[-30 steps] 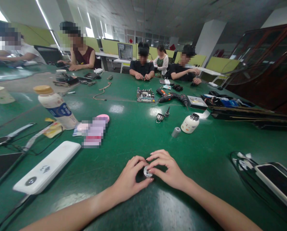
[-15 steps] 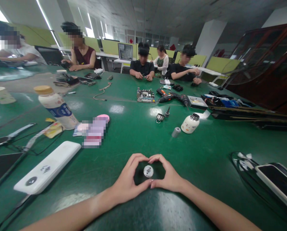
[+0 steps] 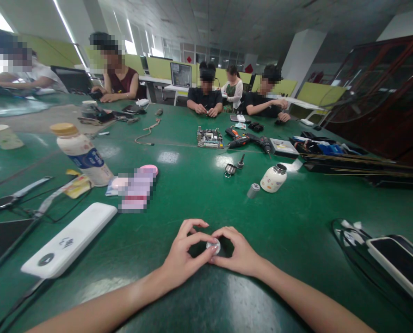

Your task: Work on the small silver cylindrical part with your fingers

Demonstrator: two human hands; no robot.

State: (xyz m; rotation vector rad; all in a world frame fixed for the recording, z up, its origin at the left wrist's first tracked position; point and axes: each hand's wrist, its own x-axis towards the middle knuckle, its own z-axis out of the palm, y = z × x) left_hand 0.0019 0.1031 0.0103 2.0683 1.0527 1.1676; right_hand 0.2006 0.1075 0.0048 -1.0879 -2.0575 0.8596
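A small round silver metal part stands on the green table between my hands, its top face partly covered by fingers. My left hand pinches at its top with thumb and index finger, while the other fingers arch above. From the other side, my right hand curls thumb and fingertips round the part, one behind it and one in front. Further off stand a grey metal cylinder and a cream jar-like body with a dark metal neck. Behind them lie a small metal cup with a ring and a dark pointed fitting.
To the left are a white power bank, a milk bottle and a pink-purple packet. A phone with cables lies right. Further back are a circuit board and power drills. Several people sit opposite.
My fingers have closed in from a wide ring around the round metal part. The left thumb and index finger now touch its top, and the right hand has shifted slightly left.
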